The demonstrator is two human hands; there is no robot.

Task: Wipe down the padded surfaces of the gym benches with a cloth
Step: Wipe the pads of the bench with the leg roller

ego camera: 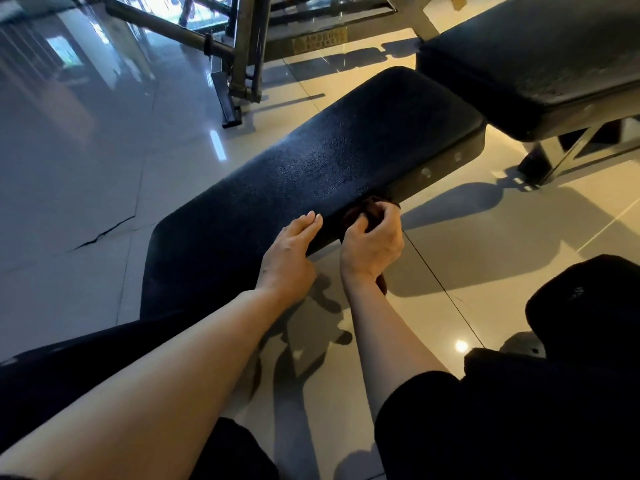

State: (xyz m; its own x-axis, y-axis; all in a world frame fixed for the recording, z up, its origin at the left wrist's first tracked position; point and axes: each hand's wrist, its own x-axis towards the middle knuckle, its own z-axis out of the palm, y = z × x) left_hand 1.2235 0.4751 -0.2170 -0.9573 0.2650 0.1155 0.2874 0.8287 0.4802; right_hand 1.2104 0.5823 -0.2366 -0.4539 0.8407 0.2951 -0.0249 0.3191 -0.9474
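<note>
- Cloth [363,211]: one, dark, bunched on the near surface's [329,161] right edge.
- Padded benches: two in view, second [540,57] beyond the first, end to end, small gap between.
- Your right hand [372,242]: grip clenched round the cloth, fingers curled, knuckles up, at the pad's side edge.
- Your left hand [289,251]: grip released, fingers straight, flat on the pad just beside the right hand.
- Both forearms extended forward over the tiled floor [467,282].
</note>
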